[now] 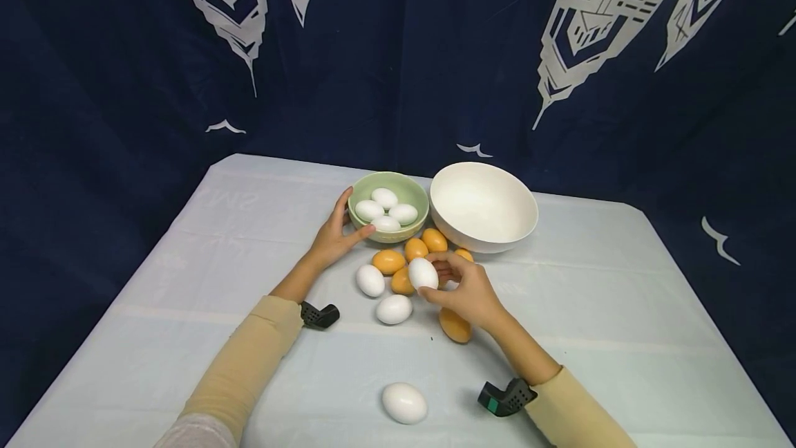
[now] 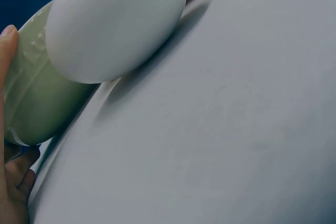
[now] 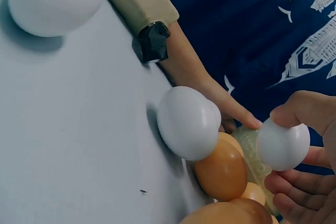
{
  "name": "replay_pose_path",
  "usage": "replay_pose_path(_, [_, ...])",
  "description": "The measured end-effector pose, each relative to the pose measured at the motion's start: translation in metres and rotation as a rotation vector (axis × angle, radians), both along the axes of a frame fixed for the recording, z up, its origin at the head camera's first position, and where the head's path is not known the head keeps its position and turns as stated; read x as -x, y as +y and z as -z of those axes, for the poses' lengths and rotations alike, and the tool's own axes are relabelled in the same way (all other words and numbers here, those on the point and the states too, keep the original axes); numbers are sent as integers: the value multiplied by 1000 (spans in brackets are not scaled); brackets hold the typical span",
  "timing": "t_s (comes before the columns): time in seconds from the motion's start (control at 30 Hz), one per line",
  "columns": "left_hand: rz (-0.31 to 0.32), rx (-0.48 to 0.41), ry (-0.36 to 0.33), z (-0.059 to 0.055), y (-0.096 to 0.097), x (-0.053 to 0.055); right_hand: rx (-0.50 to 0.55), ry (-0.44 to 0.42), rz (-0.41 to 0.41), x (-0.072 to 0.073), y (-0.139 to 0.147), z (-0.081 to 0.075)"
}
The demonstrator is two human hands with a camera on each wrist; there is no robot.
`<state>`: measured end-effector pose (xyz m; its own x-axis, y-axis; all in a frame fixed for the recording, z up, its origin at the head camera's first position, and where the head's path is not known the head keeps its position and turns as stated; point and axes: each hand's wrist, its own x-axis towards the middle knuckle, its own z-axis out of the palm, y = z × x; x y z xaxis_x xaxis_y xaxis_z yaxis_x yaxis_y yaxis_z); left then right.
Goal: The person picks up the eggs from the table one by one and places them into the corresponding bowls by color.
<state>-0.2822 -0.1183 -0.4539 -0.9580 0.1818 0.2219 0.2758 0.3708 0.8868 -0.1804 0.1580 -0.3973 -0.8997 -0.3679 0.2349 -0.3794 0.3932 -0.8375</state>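
Note:
My left hand point(image 1: 332, 240) holds the left side of a small green bowl point(image 1: 409, 232), its thumb at the front and its fingers around the far left side. Several white eggs point(image 1: 385, 198) lie inside that bowl. Between thumb and fingers, my right hand point(image 1: 470, 294) pinches a white egg point(image 1: 423, 274), raised over the loose eggs in front of the bowl. In the right wrist view this pinched egg point(image 3: 283, 144) is plainly apart from the table. Several brown eggs point(image 1: 388, 262) lie around it, some partly hidden by the right hand.
A larger white bowl point(image 1: 484, 202) stands right of the green one. Two white eggs, one at the left point(image 1: 370, 281) and one in front point(image 1: 394, 310), lie near the brown ones. Another white egg point(image 1: 404, 403) rests near the table's front. A dark blue patterned curtain point(image 1: 398, 75) hangs behind.

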Motion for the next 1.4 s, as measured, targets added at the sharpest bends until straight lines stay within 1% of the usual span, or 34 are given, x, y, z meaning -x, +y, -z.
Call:
replay_pose_path(0.17, [3,-6,-3,2,-1,2,-9,5,-7,9,-4,-6])
replay_pose_path(0.3, [1,-4,-6,2,-1,2,27,-7,-17,15,-7,-9])
replay_pose_path(0.57, [-1,-6,-1,2,-1,2,80,-27,-12,25,-11,-14])
replay_pose_path(0.7, [4,-14,-4,2,-1,2,76,-23,-15,30,-13,-17])
replay_pose_path(0.87, [1,-8,-8,2,-1,2,75,-46,0,35,-17,-20])
replay_pose_path(1.1, [1,-15,3,2,-2,1,73,-70,18,44,-25,-22])
replay_pose_path(1.33, [6,-27,14,3,-2,2,55,-59,53,52,-30,-24])
replay_pose_path(1.4, [7,-28,16,3,-2,2,60,-52,52,54,-31,-23])
